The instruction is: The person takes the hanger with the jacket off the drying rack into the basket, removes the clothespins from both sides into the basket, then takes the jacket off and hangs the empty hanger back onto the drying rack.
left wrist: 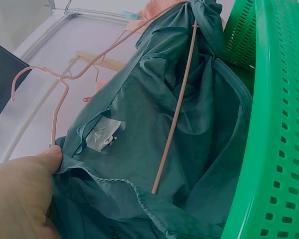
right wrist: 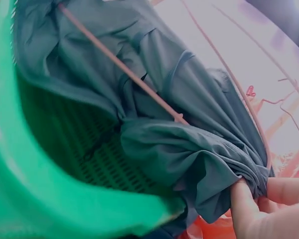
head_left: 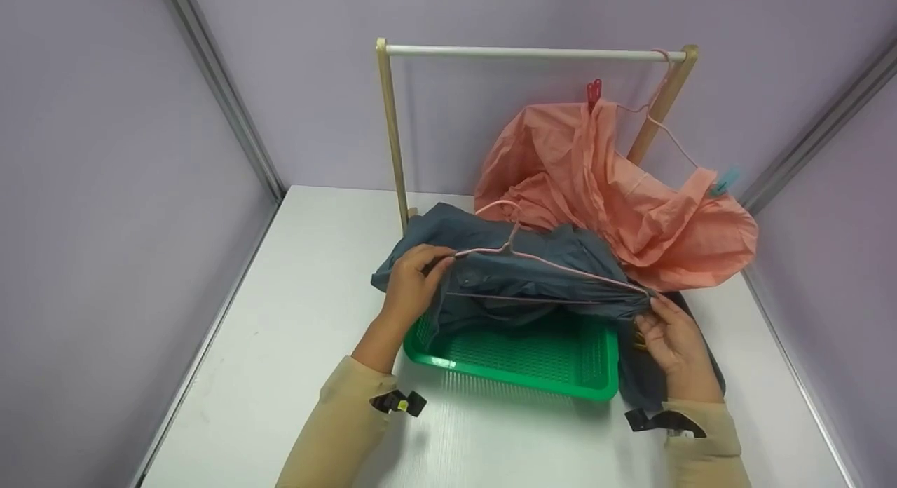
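A thin grey-blue jacket [head_left: 441,228] hangs from a pink hanger [head_left: 574,269] held low over a green basket. My left hand [head_left: 413,278] pinches the jacket's edge against the hanger's left arm, left of the hook. At the hanger's right end my right hand [head_left: 676,344] grips bunched jacket cloth between thumb and fingers. A white label [left wrist: 105,134] and a loop show inside the neck in the left wrist view. The hanger's lower bar runs across the inside of the jacket, its near end hidden by cloth.
The green basket [head_left: 518,383] stands on the white table below the jacket. Behind is a rack with a white rail [head_left: 518,51]. An orange garment [head_left: 546,144] hangs at its right, with a red clip [head_left: 594,92] and a teal clip [head_left: 725,181]. Dark cloth [head_left: 645,379] lies right of the basket.
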Demonstrator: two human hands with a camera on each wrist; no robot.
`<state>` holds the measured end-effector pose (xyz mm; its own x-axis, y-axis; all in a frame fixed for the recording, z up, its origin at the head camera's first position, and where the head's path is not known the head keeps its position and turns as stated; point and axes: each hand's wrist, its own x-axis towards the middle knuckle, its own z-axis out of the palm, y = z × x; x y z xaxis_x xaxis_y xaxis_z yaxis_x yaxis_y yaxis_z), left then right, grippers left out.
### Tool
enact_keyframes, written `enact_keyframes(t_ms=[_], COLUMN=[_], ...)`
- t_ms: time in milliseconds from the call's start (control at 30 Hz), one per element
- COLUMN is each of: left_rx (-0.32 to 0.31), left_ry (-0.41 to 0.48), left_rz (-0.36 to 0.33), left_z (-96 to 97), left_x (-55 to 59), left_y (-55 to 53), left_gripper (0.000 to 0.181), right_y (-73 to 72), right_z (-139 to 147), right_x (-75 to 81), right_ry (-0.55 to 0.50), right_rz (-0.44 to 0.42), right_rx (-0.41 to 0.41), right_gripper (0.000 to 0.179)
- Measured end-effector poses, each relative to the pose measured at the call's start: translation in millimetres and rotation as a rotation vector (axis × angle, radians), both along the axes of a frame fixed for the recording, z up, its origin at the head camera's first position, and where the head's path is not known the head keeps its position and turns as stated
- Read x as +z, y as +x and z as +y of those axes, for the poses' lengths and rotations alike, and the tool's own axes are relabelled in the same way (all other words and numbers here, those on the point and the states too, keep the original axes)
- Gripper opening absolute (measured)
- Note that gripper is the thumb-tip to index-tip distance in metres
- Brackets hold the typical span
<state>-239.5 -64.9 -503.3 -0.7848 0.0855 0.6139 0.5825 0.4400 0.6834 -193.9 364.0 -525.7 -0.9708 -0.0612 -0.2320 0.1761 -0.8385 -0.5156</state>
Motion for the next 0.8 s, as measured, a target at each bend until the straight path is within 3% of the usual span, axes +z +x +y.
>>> enact_keyframes(t_ms=[267,400,633,800], left_rx=[0.001,-0.008,-0.004,0.010], left_ry=[0.035,0.052,0.087,0.099], left_rz=[-0.001,-0.015,-0.046,-0.030], left_z=[1.0,2.8,3.7,3.6], left_x=[1.2,1.9,2.4,2.9], left_y=[-0.6,-0.4,0.2,0.0], left_gripper=[0.014,0.014,0.013,0.014], right_y=[-2.6,-5.8,-14.2,-18.4], right_z=[3,-3,-18,-27], right_x=[-7.9,-7.6,1.0,6.3], right_ry=[-0.365,-0.477,-0.448,-0.446], right_rz=[-0.066,-0.099,-0.153,-0.191], right_rx=[0.108,0.109,0.082,0.040], right_gripper=[0.029,0.024,0.022,0.021])
